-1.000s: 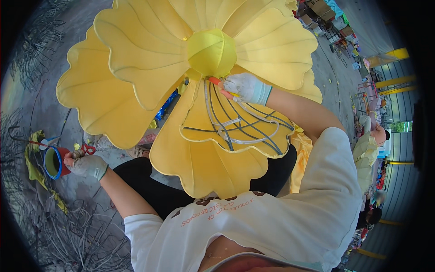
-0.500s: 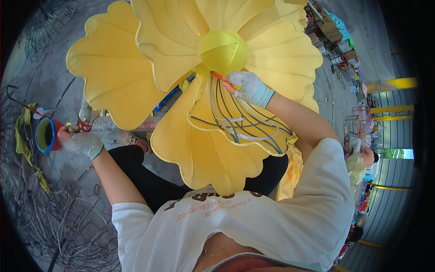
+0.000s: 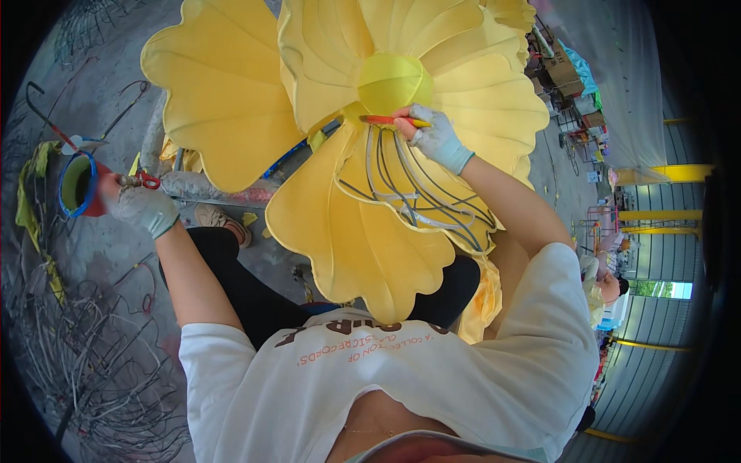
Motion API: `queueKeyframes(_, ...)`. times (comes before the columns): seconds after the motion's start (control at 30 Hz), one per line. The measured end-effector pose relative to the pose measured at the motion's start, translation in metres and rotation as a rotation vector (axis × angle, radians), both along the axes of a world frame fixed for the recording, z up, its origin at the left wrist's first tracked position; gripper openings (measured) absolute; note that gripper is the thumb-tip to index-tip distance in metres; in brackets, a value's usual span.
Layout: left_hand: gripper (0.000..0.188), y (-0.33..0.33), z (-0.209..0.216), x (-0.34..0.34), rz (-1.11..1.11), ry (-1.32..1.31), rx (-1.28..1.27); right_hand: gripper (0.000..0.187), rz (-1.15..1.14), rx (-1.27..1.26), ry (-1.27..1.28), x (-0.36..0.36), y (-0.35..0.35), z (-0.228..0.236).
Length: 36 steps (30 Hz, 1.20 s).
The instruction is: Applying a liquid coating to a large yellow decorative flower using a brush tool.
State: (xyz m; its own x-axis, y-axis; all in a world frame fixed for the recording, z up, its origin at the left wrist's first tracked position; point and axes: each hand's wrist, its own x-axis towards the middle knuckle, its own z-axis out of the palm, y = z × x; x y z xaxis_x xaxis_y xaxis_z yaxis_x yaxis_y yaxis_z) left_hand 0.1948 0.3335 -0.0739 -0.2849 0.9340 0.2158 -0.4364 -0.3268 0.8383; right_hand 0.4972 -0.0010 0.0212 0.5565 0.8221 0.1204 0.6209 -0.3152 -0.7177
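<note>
My gloved right hand (image 3: 438,137) pinches a slim red-and-yellow brush (image 3: 378,119). Its tip touches the lower edge of the yellow-green centre ball (image 3: 394,83) of a large yellow fabric flower (image 3: 482,92). Bare grey wires (image 3: 421,185) run below that hand, behind the raised edge of the lower petal (image 3: 359,239). On the left, my gloved left hand (image 3: 145,207) is closed at the side of a red pot with a blue rim (image 3: 77,204). Red-handled scissors (image 3: 148,180) show beside its fingers; the fingertips are partly hidden and blurred.
A tangled heap of grey wire (image 3: 116,378) lies on the floor at lower left. Yellow cloth (image 3: 31,197) and a hooked rod (image 3: 50,116) are near the pot. Cardboard boxes (image 3: 562,71) and other goods stand at far right, with another person (image 3: 606,289) below them.
The view has shifted, so the flower sits further right and the pot higher. My right hand has moved up and right, and the brush lies more level. Both hands keep their hold.
</note>
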Motion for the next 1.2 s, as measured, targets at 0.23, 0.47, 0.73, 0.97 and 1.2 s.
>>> queueKeyframes(0.23, 0.034, 0.000, 0.004, -0.002, 0.093, 0.001, -0.036, 0.011, -0.075, -0.073, 0.270, -0.012, 0.004, 0.019)
queueKeyframes(0.47, 0.031, 0.004, -0.002, -0.001, 0.088, -0.036, -0.034, 0.009, -0.052, -0.101, -0.091, 0.008, 0.017, -0.005)
queueKeyframes(0.73, 0.033, 0.008, -0.002, -0.014, 0.131, 0.012, -0.052, 0.006, -0.169, -0.067, 0.406, 0.000, 0.019, 0.005)
queueKeyframes(0.97, 0.033, 0.015, -0.015, -0.010, 0.111, 0.019, -0.040, 0.004, -0.077, -0.095, 0.036, 0.015, 0.013, -0.027)
queueKeyframes(1.2, 0.031, 0.011, -0.005, -0.017, 0.101, -0.039, -0.045, 0.005, -0.187, -0.048, 0.867, -0.006, 0.021, 0.044)
